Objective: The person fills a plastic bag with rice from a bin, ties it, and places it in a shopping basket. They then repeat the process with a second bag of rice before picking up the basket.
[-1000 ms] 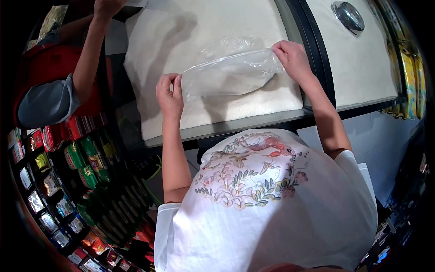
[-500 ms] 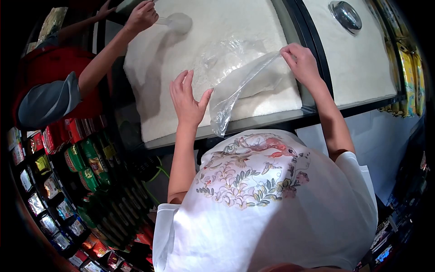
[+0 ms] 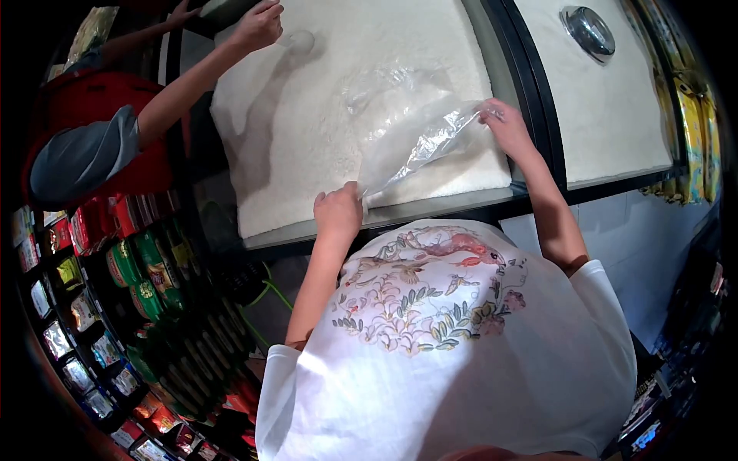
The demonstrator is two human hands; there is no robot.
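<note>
A clear plastic bag (image 3: pixel 427 146) stretches between my two hands above a bin of fine white grain, probably rice (image 3: pixel 307 161). My left hand (image 3: pixel 340 211) is closed on the bag's lower left end, near the bin's front edge. At the opposite end, my right hand (image 3: pixel 506 127) pinches the bag's upper right corner between thumb and fingers. Beyond the bag, more clear crinkled plastic (image 3: pixel 400 84) lies on the grain.
A co-worker's hand (image 3: pixel 260 27) at the upper left holds a scoop (image 3: pixel 300 42) over the grain. A black divider (image 3: pixel 530 84) separates a second grain bin with a shiny metal bowl (image 3: pixel 588 32). Shelves of colourful packets (image 3: pixel 146 269) stand at lower left.
My left hand has moved down and closed on the bag's loose end. My right hand has lowered slightly, still gripping its corner. The co-worker's hand has shifted right.
</note>
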